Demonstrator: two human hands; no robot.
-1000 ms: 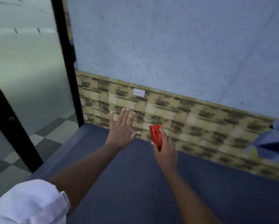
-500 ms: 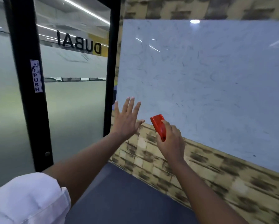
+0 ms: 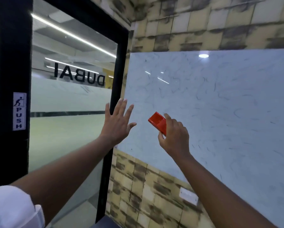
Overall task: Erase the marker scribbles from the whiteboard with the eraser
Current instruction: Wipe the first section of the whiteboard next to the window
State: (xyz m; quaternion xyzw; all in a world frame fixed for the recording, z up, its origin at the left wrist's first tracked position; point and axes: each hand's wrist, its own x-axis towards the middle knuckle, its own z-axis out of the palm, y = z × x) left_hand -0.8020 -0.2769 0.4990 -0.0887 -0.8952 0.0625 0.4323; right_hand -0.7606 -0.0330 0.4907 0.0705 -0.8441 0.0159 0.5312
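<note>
Scene: While a person faces a wall-mounted whiteboard (image 3: 220, 112) beside a black-framed glass door (image 3: 72, 129), both bare arms reach forward.
Right hand (image 3: 175, 139): its grip is closed around a red eraser (image 3: 157, 123), held at the board's lower left area; contact with the board cannot be told.
Left hand (image 3: 117, 122): fingers spread wide, holding nothing, at the board's left edge.
Whiteboard: faint dark marker scribbles (image 3: 212, 89) scattered across it.

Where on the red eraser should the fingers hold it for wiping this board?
Probably by its long side edges near the lower end, coming from behind, as the right hand does now. The red eraser is a flat block tilted up and left toward the whiteboard, so an edge grip should leave its board-facing side free. The left hand is open beside it.
</note>
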